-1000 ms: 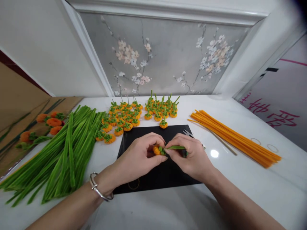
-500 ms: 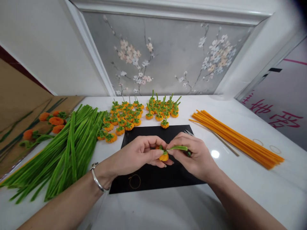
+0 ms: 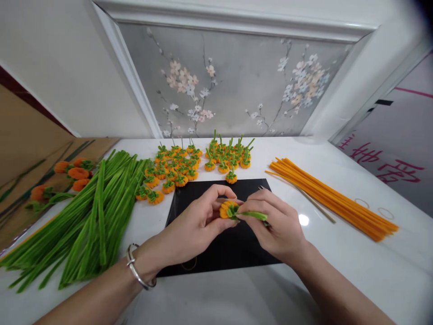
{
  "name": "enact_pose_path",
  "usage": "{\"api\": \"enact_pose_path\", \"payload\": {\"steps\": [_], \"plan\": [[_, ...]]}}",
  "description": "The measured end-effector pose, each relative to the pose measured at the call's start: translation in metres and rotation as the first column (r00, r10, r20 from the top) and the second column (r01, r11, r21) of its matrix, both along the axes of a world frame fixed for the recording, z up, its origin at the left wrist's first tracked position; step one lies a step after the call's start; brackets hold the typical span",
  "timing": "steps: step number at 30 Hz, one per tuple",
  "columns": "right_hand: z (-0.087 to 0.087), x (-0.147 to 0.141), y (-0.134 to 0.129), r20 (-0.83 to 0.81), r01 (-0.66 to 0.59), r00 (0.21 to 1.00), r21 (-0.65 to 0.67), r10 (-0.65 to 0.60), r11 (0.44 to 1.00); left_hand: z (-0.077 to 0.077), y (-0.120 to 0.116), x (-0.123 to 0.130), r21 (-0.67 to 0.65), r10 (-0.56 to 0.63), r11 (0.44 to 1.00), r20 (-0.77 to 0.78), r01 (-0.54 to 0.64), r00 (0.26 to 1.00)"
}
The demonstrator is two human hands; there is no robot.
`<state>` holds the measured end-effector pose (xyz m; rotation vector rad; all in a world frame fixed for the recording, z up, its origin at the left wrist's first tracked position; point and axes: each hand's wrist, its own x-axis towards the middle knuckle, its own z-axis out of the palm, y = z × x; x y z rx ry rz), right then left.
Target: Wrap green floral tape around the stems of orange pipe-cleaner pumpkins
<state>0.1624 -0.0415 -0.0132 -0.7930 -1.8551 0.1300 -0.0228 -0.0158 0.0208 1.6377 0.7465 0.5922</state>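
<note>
Between my hands is a small orange pipe-cleaner pumpkin (image 3: 227,210) with green at its top, held over a black mat (image 3: 233,246). My left hand (image 3: 203,221) is closed around the pumpkin's orange side with thumb and fingers. My right hand (image 3: 274,221) pinches a green pipe cleaner (image 3: 254,215) close to the pumpkin's green top. The tips of a pair of scissors (image 3: 261,188) stick out behind my right hand; the rest is hidden.
A heap of green pipe cleaners (image 3: 98,216) lies left, a bundle of orange pipe cleaners (image 3: 334,198) right, beside a thin stick (image 3: 316,204). Several finished pumpkins (image 3: 176,167) stand at the back. Orange flowers (image 3: 79,173) lie on brown cardboard at far left.
The pumpkin has turned in my left hand, so its green top now faces right toward my right fingers. My left fingers have shifted around it. My right hand keeps its pinch.
</note>
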Motion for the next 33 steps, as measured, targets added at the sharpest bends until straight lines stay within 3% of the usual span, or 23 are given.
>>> {"api": "enact_pose_path", "payload": {"steps": [5,10,12,14,17,19,21,25,30,33], "plan": [[0.0,0.003,0.0,-0.006,-0.011,1.0,0.006,0.011,1.0,0.002,0.003,-0.004,-0.275,-0.094,0.953,0.138,0.129,0.986],[0.004,0.003,0.0,-0.044,-0.017,0.999,-0.033,0.016,0.999,0.002,0.005,-0.005,-0.305,-0.12,0.941,0.1,0.145,0.988],[0.004,0.002,0.0,-0.047,0.0,0.999,-0.042,-0.002,0.999,0.001,0.006,-0.005,-0.195,-0.108,0.974,0.048,0.116,0.993],[0.004,0.001,-0.001,-0.056,0.014,0.998,-0.055,-0.017,0.998,-0.003,0.006,-0.004,0.019,-0.042,0.999,-0.019,0.042,0.999],[0.004,0.0,-0.001,-0.068,0.031,0.997,-0.073,-0.036,0.997,-0.009,0.003,-0.003,0.311,0.092,0.948,-0.061,-0.069,0.994],[0.004,-0.001,-0.001,-0.069,0.037,0.997,-0.08,-0.043,0.996,-0.012,0.001,-0.002,0.363,0.116,0.927,-0.04,-0.094,0.992],[0.004,0.0,-0.001,-0.065,0.033,0.997,-0.077,-0.038,0.996,-0.01,-0.001,-0.001,0.301,0.082,0.95,-0.005,-0.077,0.997],[0.005,0.003,0.0,-0.056,0.006,0.998,-0.044,-0.008,0.999,-0.001,-0.001,-0.001,-0.009,-0.057,0.998,0.086,0.058,0.995],[0.005,0.002,0.0,-0.041,-0.058,0.997,-0.006,0.058,0.998,-0.004,0.006,-0.002,-0.347,-0.094,0.922,0.223,0.169,0.97],[0.004,0.0,0.0,-0.041,-0.066,0.997,-0.041,0.064,0.997,-0.007,0.009,-0.002,-0.44,-0.088,0.878,0.238,0.188,0.967]]}}
